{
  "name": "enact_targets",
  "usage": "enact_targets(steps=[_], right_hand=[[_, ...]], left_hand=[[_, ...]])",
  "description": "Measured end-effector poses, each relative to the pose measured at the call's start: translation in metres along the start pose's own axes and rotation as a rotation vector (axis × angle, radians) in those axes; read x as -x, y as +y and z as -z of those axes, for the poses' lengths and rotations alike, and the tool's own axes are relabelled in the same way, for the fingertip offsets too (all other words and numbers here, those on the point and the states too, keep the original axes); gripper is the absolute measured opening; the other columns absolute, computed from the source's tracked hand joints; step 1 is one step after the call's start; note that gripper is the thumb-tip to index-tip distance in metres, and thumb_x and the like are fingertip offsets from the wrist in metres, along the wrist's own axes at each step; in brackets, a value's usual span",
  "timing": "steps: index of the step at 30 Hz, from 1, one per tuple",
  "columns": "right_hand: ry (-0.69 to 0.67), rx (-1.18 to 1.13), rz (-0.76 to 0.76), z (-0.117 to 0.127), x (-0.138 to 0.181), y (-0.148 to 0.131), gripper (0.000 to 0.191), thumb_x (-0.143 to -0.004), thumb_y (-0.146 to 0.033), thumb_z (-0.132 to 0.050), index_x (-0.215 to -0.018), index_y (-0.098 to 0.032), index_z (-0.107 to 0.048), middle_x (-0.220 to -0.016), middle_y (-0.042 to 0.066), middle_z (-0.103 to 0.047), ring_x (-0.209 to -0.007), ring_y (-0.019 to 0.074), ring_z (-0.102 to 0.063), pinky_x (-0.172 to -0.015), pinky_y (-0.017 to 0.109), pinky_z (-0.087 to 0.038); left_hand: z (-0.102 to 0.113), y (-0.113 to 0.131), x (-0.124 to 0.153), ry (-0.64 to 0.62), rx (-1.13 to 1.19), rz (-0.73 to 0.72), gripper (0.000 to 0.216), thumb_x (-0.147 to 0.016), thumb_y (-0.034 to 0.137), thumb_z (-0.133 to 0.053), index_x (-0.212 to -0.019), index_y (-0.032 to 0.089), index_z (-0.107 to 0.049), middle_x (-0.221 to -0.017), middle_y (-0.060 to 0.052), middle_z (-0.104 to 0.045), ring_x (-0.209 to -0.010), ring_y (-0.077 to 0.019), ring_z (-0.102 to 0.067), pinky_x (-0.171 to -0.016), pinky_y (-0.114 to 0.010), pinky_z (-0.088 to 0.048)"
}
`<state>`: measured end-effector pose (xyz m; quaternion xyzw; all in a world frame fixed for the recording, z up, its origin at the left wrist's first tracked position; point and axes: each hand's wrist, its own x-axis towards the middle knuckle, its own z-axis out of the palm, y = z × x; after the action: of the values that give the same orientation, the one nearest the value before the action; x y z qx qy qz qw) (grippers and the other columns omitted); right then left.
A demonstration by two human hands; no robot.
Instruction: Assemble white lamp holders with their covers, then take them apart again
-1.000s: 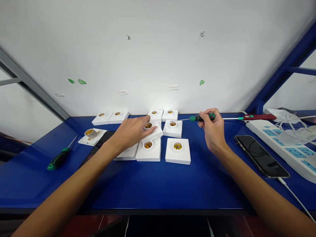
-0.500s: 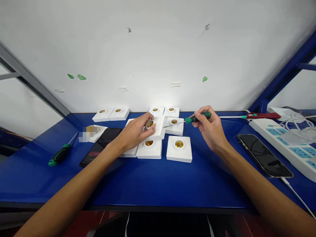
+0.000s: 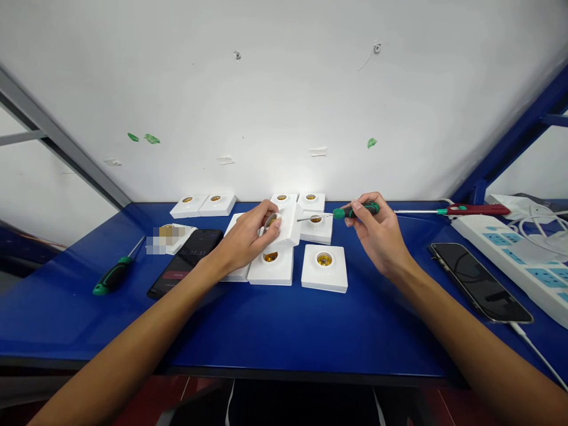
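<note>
Gripping a tilted lampholder [image 3: 288,228], the left hand [image 3: 248,238] curls palm-down.

A phone [image 3: 481,281] with a white cable [image 3: 535,349] lies near a power strip [image 3: 517,264]; green scraps [image 3: 151,139] mark the wall [image 3: 284,106].

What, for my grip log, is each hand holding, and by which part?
Left hand: white lamp holder, at its socket; right hand: screwdriver, by its handle.

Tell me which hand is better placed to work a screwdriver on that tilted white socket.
The right hand, I'd judge: it grips a green-and-black screwdriver by the handle, its tip at or near the right edge of the tilted white socket. The left hand is occupied, holding that socket.
</note>
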<state>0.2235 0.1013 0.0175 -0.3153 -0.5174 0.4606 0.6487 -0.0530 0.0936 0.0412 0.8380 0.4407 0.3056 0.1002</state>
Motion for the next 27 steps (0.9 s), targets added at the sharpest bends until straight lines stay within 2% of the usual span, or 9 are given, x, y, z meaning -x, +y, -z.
enact_targets(steps=[3, 5, 9, 14, 19, 23, 27], right_hand=[[0.003, 0.108, 0.045, 0.000, 0.001, -0.003, 0.026, -0.088, -0.042, -0.076, -0.089, -0.025, -0.057, -0.081, -0.003, -0.064, -0.070, 0.0123, -0.056, -0.071, 0.031, -0.049], [0.001, 0.244, 0.134, -0.002, 0.002, -0.007, 0.023, -0.089, -0.039, -0.076, -0.088, -0.026, -0.057, -0.078, -0.003, -0.060, -0.070, 0.0135, -0.058, -0.070, 0.033, -0.051], [-0.013, 0.409, 0.314, -0.007, 0.008, -0.018, 0.019, -0.090, -0.033, -0.074, -0.086, -0.026, -0.057, -0.086, -0.001, -0.058, -0.077, 0.0156, -0.061, -0.068, 0.034, -0.053], [0.018, 0.404, 0.323, -0.009, 0.011, -0.023, 0.020, -0.091, -0.035, -0.074, -0.086, -0.026, -0.056, -0.088, -0.001, -0.058, -0.077, 0.0154, -0.060, -0.071, 0.034, -0.054], [0.180, 0.325, 0.299, -0.001, 0.001, -0.019, 0.020, -0.092, -0.033, -0.072, -0.088, -0.026, -0.053, -0.079, -0.004, -0.054, -0.065, 0.0116, -0.053, -0.064, 0.030, -0.048], [0.320, 0.312, 0.262, 0.010, -0.006, -0.014, 0.021, -0.089, -0.030, -0.071, -0.086, -0.026, -0.050, -0.072, -0.006, -0.048, -0.057, 0.0097, -0.046, -0.055, 0.027, -0.043], [0.407, 0.350, 0.230, 0.018, -0.011, -0.014, 0.018, -0.085, -0.021, -0.066, -0.084, -0.027, -0.049, -0.066, -0.007, -0.043, -0.053, 0.0104, -0.044, -0.048, 0.026, -0.039]], left_hand=[[0.002, 0.003, 0.000, -0.005, -0.057, 0.002, 0.020, -0.105, 0.041, -0.043, -0.110, 0.023, -0.050, -0.082, 0.000, -0.053, -0.069, -0.0168, -0.049, -0.067, -0.033, -0.041], [0.003, 0.004, -0.001, -0.049, -0.156, -0.021, 0.024, -0.104, 0.045, -0.045, -0.110, 0.023, -0.050, -0.089, -0.003, -0.059, -0.071, -0.0180, -0.053, -0.068, -0.034, -0.042], [0.004, 0.007, -0.006, -0.165, -0.411, -0.091, 0.031, -0.104, 0.051, -0.043, -0.108, 0.023, -0.054, -0.096, -0.008, -0.066, -0.079, -0.0230, -0.062, -0.068, -0.035, -0.041], [0.007, 0.010, -0.011, -0.158, -0.401, -0.061, 0.036, -0.105, 0.052, -0.039, -0.115, 0.021, -0.054, -0.094, -0.008, -0.067, -0.077, -0.0232, -0.063, -0.069, -0.035, -0.043], [0.023, -0.001, -0.024, -0.101, -0.331, 0.081, 0.037, -0.107, 0.053, -0.036, -0.120, 0.023, -0.053, -0.102, -0.006, -0.067, -0.079, -0.0215, -0.062, -0.070, -0.034, -0.044], [0.041, -0.027, -0.046, -0.082, -0.531, 0.236, 0.038, -0.107, 0.048, -0.032, -0.125, 0.022, -0.053, -0.118, -0.011, -0.068, -0.095, -0.0284, -0.067, -0.076, -0.038, -0.046], [0.050, -0.056, -0.065, -0.178, -0.753, 0.372, 0.042, -0.107, 0.044, -0.028, -0.128, 0.019, -0.054, -0.128, -0.016, -0.067, -0.108, -0.0364, -0.068, -0.081, -0.043, -0.050]])
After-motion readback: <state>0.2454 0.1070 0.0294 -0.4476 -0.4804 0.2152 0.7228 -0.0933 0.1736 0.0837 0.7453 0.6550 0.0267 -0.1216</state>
